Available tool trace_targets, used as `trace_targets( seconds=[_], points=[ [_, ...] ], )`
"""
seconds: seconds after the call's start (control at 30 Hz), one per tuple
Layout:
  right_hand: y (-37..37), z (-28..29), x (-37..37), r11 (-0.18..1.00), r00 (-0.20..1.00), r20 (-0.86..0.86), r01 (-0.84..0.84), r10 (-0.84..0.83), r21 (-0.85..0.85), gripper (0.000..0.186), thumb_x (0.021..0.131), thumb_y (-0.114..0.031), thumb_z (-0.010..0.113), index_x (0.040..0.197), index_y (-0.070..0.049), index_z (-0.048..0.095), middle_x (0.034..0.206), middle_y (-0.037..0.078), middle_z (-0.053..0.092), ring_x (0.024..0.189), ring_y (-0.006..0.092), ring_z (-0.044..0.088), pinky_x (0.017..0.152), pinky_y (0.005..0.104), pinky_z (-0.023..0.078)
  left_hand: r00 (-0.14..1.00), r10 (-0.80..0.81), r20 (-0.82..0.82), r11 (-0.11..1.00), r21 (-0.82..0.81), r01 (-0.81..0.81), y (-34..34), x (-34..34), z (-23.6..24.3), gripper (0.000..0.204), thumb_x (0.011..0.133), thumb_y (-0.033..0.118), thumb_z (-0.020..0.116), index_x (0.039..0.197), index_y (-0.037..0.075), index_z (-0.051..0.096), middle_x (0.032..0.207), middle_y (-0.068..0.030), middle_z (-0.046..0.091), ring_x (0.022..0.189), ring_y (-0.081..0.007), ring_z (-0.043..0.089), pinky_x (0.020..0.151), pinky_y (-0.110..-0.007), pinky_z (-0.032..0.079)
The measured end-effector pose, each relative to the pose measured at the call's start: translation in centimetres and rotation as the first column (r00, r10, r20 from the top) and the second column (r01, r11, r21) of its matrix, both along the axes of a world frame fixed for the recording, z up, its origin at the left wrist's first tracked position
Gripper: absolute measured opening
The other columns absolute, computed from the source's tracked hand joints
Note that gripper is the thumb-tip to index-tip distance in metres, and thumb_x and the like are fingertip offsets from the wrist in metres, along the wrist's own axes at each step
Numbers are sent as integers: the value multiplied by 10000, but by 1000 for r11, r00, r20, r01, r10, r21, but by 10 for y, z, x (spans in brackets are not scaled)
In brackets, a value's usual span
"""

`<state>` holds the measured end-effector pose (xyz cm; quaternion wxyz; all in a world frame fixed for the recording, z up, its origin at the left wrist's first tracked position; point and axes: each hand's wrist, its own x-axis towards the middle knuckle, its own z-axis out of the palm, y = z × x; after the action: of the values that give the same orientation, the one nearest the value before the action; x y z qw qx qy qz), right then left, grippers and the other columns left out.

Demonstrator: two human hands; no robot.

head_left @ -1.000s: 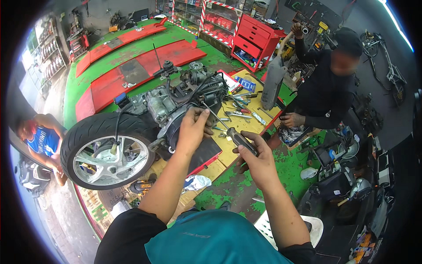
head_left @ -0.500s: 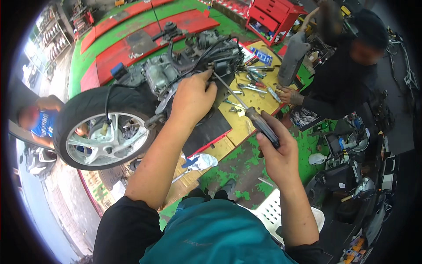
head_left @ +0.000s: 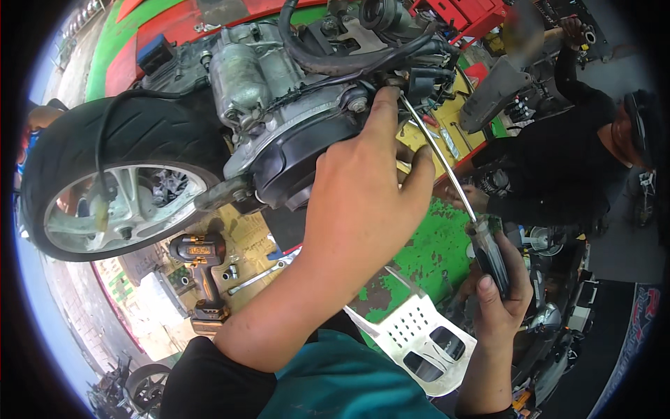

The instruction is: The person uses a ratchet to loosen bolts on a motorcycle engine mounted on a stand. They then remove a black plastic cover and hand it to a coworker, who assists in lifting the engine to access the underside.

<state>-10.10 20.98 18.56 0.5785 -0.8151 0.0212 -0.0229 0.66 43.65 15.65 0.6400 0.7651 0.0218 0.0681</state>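
In my right hand (head_left: 502, 300) is a long screwdriver (head_left: 453, 178) with a dark, partly clear handle, its shaft slanting up to the left. The blade's tip meets the engine (head_left: 241, 80) beside a black part, just right of my left fingertip. My left hand (head_left: 370, 181) reaches over the black engine cover (head_left: 286, 167); its index finger is stretched out against the engine by a bolt, the thumb apart. I see nothing held in it, though the other fingers are mostly hidden. The rear wheel (head_left: 125, 174), with a black tyre and pale spokes, is attached at the left.
A cordless impact driver (head_left: 201, 272), sockets and a wrench (head_left: 255, 279) lie below the wheel. A white plastic chair (head_left: 419, 335) stands close to me. At right, a person in black (head_left: 558, 160) works beside a dark exhaust-like part (head_left: 492, 94). A red tool cabinet (head_left: 464, 17) stands behind.
My view has moved closer to the engine. The screwdriver stays in my right hand with its tip at the same area, and my left index finger remains beside it. The co-worker has leaned and shifted right.
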Motion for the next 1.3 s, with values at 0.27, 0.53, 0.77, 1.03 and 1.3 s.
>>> trace_targets(
  seconds=[0.27, 0.53, 0.77, 1.03, 1.3],
  points=[
    [-17, -15, -10, 977, 988, 141, -26, 57, -214, 610, 968, -173, 747, 1456, 113, 517, 1150, 230, 635, 733, 166, 644, 599, 292, 538, 1000, -30, 9, 999, -29, 30, 5, 5, 0, 611, 929, 98, 725, 1477, -42, 494, 909, -192, 772, 769, -260, 790, 698, -340, 628],
    [-20, -6, -14, 943, 979, 192, -3, 71, -334, 675, 973, -309, 757, 1473, 74, 514, 1052, 183, 635, 670, 165, 630, 554, 287, 516, 996, -27, 84, 990, -133, 38, 4, 2, -5, 599, 930, 81, 732, 1473, -22, 501, 969, -177, 777, 880, -252, 800, 703, -337, 632],
    [-25, -6, -23, 920, 935, 299, -61, 188, -386, 538, 974, -140, 723, 1459, 29, 560, 1063, 233, 643, 679, 171, 641, 568, 292, 494, 989, -76, 124, 986, -137, 93, 0, -9, -8, 682, 904, 21, 755, 1520, -4, 463, 1017, -190, 771, 925, -243, 795, 803, -338, 644],
    [-30, -36, -65, 957, 965, 240, -29, 102, -288, 523, 948, -91, 733, 1432, 12, 564, 1075, 258, 649, 702, 208, 673, 602, 318, 531, 976, -204, 71, 978, -40, 207, -7, -38, -19, 771, 891, -12, 757, 1572, -18, 396, 1040, -204, 768, 953, -253, 793, 856, -349, 645],
    [-16, -50, -57, 965, 972, 221, -23, 83, -261, 511, 935, -93, 745, 1398, 47, 579, 1078, 244, 668, 768, 225, 667, 661, 328, 533, 987, -149, 55, 989, 8, 149, -4, -29, -27, 769, 900, 107, 794, 1562, 14, 413, 1007, -198, 775, 927, -301, 797, 815, -386, 645]
  ],
)
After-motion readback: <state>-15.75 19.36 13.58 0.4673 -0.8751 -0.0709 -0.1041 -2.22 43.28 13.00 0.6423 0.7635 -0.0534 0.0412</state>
